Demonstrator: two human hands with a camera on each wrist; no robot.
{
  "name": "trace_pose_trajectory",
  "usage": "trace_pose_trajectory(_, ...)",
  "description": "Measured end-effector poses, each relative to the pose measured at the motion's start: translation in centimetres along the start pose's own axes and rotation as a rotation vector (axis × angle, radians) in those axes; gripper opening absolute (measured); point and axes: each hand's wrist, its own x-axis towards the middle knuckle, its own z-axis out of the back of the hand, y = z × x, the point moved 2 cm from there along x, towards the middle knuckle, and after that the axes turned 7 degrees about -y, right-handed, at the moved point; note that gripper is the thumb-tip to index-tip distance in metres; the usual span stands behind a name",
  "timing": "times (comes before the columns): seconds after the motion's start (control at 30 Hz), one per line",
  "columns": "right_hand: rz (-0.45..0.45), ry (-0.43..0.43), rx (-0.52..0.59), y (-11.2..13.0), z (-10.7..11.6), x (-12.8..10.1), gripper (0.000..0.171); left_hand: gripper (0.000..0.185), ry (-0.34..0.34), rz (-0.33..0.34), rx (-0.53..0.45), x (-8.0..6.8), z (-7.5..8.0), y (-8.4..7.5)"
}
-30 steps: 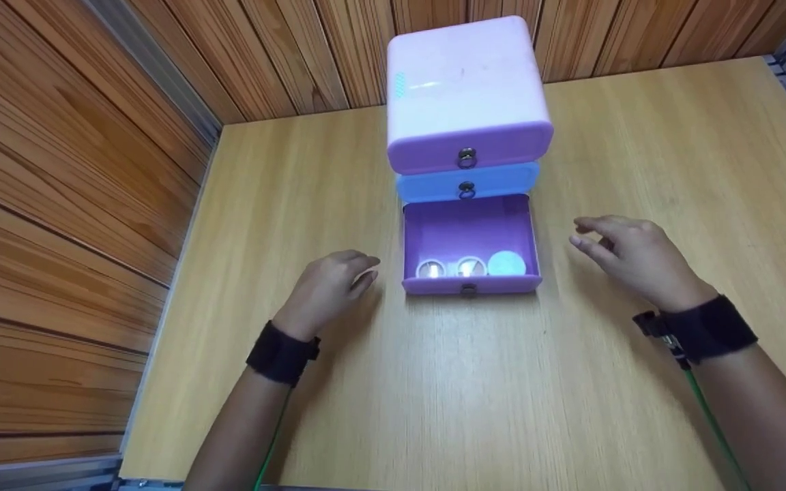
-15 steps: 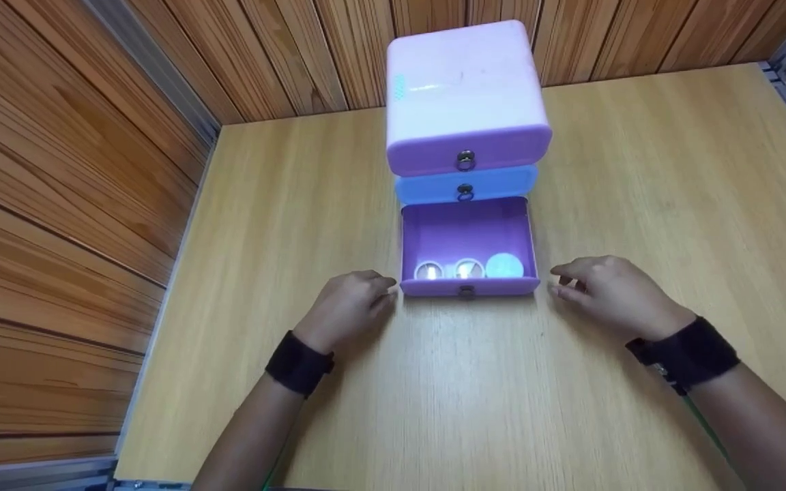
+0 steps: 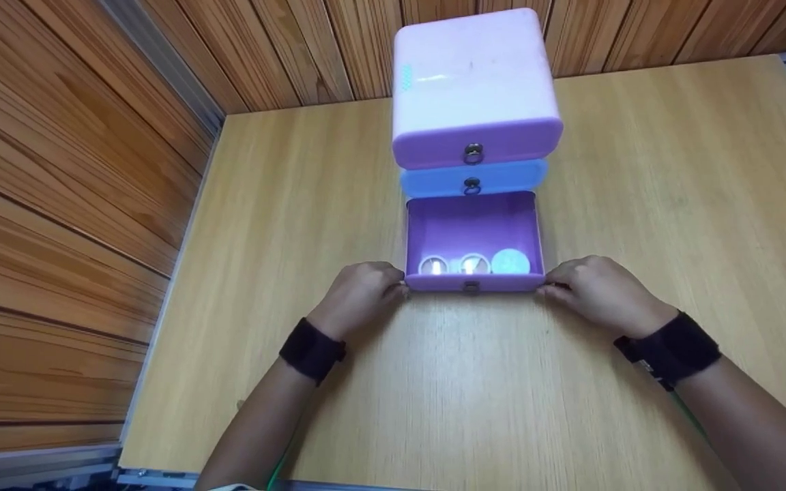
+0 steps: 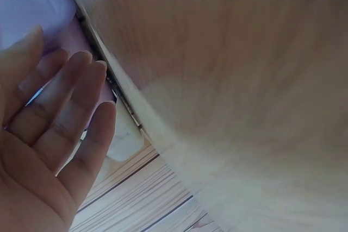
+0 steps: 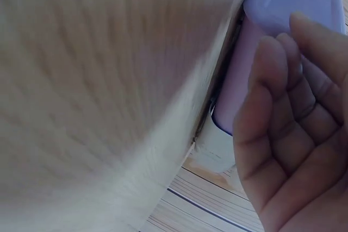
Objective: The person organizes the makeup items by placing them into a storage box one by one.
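Head view: three round items [image 3: 473,264] in open purple drawer [image 3: 472,232]

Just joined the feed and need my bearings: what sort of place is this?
Probably a small staged workbench or recording booth, not a lived-in room: a bare wooden table boxed in by wood-panel walls with metal edging, holding only a plastic mini drawer unit, its bottom drawer open between both hands.

The pulled-out purple bottom drawer [image 3: 473,235] of the small drawer cabinet [image 3: 475,88] blocks the table's [image 3: 434,395] centre, flanked at its front corners by left hand [image 3: 359,296] and right hand [image 3: 598,293]; open tabletop remains at both sides and in front.
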Motion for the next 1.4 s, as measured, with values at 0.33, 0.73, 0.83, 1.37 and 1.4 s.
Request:
trace_pose_trajectory(0.33, 0.075, -0.044, -0.001, -0.1, 0.1, 0.2, 0.006, 0.014, 0.01, -0.043, 0.065, 0.4, 0.2, -0.4)
trace_pose_trajectory(0.73, 0.06, -0.048, -0.002, -0.4, 0.3, 0.7, 0.006, 0.009, -0.03, -0.048, 0.035, 1.1, 0.8, -0.2)
trace_pose_trajectory(0.83, 0.054, -0.046, -0.002, -0.5, 0.3, 1.0, 0.006, 0.011, -0.025, -0.028, 0.044, 1.4, 1.0, -0.1)
trace_pose_trajectory(1.37, -0.003, -0.105, -0.014, -1.7, 0.2, 2.8, 0.005, 0.014, -0.014, 0.001, 0.084, 3.8, 1.1, 1.2)
trace_pose_trajectory(1.4, -0.01, -0.103, -0.017, -1.8, 0.2, 2.9, 0.006, 0.015, -0.006, 0.015, 0.084, 3.9, 1.1, 1.3)
